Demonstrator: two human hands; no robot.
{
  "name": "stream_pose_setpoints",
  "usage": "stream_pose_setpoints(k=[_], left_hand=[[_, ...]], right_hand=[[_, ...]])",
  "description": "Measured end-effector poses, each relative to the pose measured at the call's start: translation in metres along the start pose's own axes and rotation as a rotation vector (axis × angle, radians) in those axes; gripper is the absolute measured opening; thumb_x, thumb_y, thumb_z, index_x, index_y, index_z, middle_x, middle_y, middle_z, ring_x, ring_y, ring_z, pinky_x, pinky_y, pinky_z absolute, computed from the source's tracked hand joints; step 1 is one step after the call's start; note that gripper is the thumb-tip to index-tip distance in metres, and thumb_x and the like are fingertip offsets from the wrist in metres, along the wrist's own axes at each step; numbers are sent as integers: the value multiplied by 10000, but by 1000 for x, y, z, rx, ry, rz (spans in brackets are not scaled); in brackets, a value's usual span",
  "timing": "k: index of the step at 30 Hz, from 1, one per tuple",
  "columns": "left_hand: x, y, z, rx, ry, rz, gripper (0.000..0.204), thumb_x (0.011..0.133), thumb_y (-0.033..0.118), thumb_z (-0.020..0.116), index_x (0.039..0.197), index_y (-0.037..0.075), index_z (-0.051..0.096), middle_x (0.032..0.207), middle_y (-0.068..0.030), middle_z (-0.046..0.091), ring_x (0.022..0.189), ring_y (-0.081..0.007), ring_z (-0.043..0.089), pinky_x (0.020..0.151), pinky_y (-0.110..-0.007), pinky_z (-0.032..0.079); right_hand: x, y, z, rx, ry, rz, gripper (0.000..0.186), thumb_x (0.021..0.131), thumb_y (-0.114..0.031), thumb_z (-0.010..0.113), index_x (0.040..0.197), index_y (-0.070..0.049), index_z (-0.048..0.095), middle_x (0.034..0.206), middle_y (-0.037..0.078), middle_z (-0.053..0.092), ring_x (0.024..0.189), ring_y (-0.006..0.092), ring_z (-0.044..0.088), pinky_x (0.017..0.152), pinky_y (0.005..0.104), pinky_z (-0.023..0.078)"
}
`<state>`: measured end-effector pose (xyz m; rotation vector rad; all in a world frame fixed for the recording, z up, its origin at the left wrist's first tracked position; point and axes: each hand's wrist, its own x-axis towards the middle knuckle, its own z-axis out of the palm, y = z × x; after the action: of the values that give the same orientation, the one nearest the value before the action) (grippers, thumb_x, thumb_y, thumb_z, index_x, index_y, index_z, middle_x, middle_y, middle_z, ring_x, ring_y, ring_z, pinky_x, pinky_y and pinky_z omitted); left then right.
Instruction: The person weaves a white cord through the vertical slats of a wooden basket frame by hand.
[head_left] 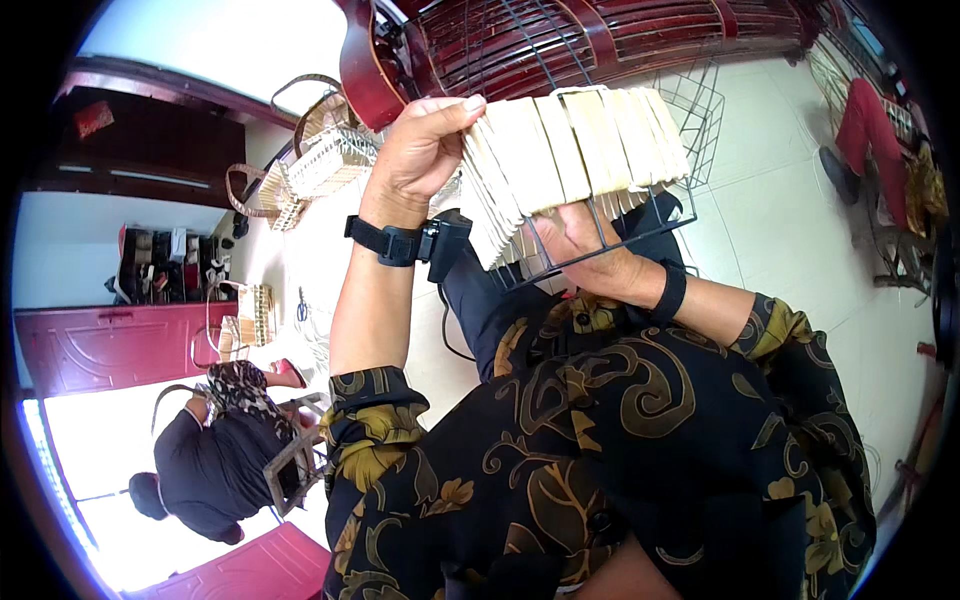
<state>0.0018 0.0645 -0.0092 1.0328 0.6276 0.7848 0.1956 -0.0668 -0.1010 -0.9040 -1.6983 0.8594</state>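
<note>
Above my lap is a basket (585,145) with a black wire frame, partly covered in flat cream strips and pale cord. At its upper left corner my left hand (425,150) is closed, thumb pressed on the edge of the strips. My right hand (590,250) reaches in from below, palm turned up, at the open lower side of the wire frame (630,240). Its fingers pass behind the woven panel and are hidden, so their grip does not show. A black strap with a small device (450,243) sits on my left wrist, and a black band (670,292) on my right.
A dark red wooden bench (620,30) stands just beyond the basket. Several handled baskets (325,160) are on the pale tiled floor at left. Another person (215,460) sits on a stool at lower left. A person in red trousers (875,145) is at far right.
</note>
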Motion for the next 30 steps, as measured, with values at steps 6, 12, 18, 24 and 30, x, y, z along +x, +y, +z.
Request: stream_pose_setpoints(k=[6, 12, 18, 24, 30], left_hand=[[-14, -5, 9, 19, -6, 5, 208, 956, 143, 694, 972, -60, 737, 892, -119, 751, 777, -165, 712, 762, -282, 573], [-38, -23, 31, 109, 72, 131, 198, 964, 160, 694, 928, -32, 728, 838, -62, 722, 729, -104, 649, 697, -249, 537], [-58, -29, 41, 105, 180, 214, 184, 962, 122, 661, 873, -31, 712, 788, -21, 675, 696, -70, 580, 673, -225, 469], [-89, -38, 47, 69, 295, 226, 198, 947, 137, 660, 874, -41, 708, 813, -34, 665, 744, -92, 578, 713, -261, 455], [-109, -37, 46, 58, 281, 266, 191, 934, 106, 632, 883, -66, 698, 851, -61, 666, 796, -120, 578, 758, -280, 446]], right_hand=[[-2, -15, -16, 124, -206, 157, 224, 1003, -129, 536, 1104, 24, 665, 892, 137, 677, 801, 217, 629, 755, 318, 502], [-12, -5, -24, 27, -279, -121, 284, 1002, -140, 581, 1256, -36, 656, 1205, 166, 664, 1121, 300, 636, 956, 381, 505], [-12, -8, -34, -237, -419, -201, 321, 952, -138, 588, 1256, -62, 661, 1234, 188, 654, 1142, 394, 611, 1002, 474, 477], [-13, -5, -20, -14, -512, -86, 337, 901, -158, 625, 1224, -68, 657, 1220, 186, 647, 1149, 402, 604, 1000, 492, 476], [-23, -1, 1, 424, -526, 236, 340, 891, -134, 654, 1226, -79, 657, 1203, 176, 653, 1127, 383, 617, 967, 490, 495]])
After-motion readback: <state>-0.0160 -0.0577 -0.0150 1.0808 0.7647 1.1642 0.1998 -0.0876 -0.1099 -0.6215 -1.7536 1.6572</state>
